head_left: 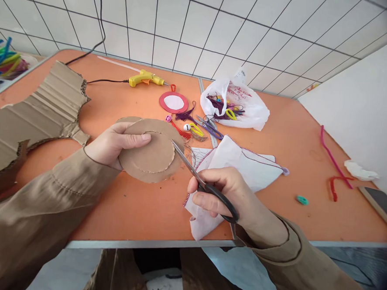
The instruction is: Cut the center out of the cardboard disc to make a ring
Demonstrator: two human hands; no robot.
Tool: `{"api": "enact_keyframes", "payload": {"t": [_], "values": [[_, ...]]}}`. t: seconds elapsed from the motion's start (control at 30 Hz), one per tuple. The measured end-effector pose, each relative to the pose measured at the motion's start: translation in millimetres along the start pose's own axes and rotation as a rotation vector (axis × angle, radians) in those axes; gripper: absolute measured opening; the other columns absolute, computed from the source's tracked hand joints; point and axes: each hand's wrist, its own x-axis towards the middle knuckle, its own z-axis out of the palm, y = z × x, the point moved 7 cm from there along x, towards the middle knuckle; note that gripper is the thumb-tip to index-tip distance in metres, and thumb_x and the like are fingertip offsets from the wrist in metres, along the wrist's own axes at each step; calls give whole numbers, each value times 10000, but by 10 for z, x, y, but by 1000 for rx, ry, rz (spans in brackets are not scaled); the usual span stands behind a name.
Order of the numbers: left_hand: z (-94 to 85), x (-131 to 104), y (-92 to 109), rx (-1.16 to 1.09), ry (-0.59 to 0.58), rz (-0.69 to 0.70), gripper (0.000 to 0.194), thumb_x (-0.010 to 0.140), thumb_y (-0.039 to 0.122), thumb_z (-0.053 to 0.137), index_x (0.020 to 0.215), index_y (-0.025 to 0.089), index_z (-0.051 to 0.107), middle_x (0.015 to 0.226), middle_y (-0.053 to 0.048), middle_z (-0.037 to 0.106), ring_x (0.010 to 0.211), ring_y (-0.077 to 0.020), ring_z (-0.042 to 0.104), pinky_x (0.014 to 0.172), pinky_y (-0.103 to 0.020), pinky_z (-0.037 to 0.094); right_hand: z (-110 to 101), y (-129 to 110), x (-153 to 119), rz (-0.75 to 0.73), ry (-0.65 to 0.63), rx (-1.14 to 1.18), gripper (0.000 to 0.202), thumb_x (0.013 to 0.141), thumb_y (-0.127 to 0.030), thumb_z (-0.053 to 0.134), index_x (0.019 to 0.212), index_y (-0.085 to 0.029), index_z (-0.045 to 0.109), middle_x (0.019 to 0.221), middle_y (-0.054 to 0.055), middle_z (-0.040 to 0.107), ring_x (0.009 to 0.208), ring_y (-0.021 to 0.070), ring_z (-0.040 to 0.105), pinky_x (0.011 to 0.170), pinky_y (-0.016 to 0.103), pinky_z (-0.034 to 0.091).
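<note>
The orange table (295, 142) is standing against a white tiled wall (174, 25). A large corrugated cardboard sheet (48, 105) with curved cut edges is lying on its left side. A white plastic bag (257, 109) is sitting open near the wall, showing dark threads and yellow pieces, while a white cloth (257, 168) with dark red edging is spreading in front of it, partly behind the right hand (239, 198). That hand is gripping black-handled scissors (195, 173), thumb and fingers closing around the loops. The left hand (111, 144) is pinching a round cardboard disc (160, 176) at its left side, thumb pressing on top, the disc staying above the table between the hands. The scissors' tip is pointing at the rim of an inner circle on the disc; whether that circle is a separate piece is hard to tell. Beyond, a yellow glue gun (143, 77) is lying by a red-rimmed oval (173, 102). Purple-handled scissors (213, 129) are resting just by the bag, and a small teal coil (302, 200) is lying well to the right.
</note>
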Motion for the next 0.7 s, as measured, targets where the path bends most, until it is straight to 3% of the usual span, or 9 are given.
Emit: {"api": "enact_keyframes", "payload": {"t": [0.1, 0.3, 0.43, 0.57, 0.7], "values": [[-11, 3, 19, 39, -4, 7, 133, 741, 196, 735, 839, 107, 741, 793, -47, 757, 715, -176, 688, 647, -273, 547, -18, 30, 6, -16, -1, -19, 217, 737, -269, 729, 656, -141, 573, 487, -60, 463, 402, 46, 370, 371, 175, 277], [-13, -32, 55, 47, 12, -16, 124, 722, 201, 758, 803, 110, 736, 721, -39, 746, 676, -166, 674, 620, -255, 524, 36, 97, -3, 2, -143, 114, 476, 643, -543, 810, 775, -138, 597, 503, -76, 448, 429, 58, 387, 403, 194, 339], [-41, -5, 64, 70, -8, -1, 144, 673, 223, 789, 773, 132, 740, 712, -39, 737, 653, -177, 664, 595, -261, 511, 60, 98, -8, 1, -220, 170, 504, 608, -532, 842, 800, -130, 607, 522, -62, 491, 451, 61, 403, 408, 186, 318], [-49, 10, 80, 102, -55, 21, 178, 628, 252, 806, 774, 164, 756, 723, -48, 731, 658, -224, 680, 598, -308, 515, 83, 130, -10, 61, -277, 192, 622, 553, -650, 815, 813, -126, 603, 531, -56, 508, 426, 66, 428, 406, 196, 330], [-44, -61, 148, 180, -3, 40, 181, 666, 271, 780, 806, 157, 769, 749, -70, 737, 700, -251, 689, 646, -335, 520, 88, 118, -13, 21, -297, 174, 681, 554, -723, 764, 835, -122, 610, 583, -35, 541, 472, 74, 443, 460, 217, 367]]}}
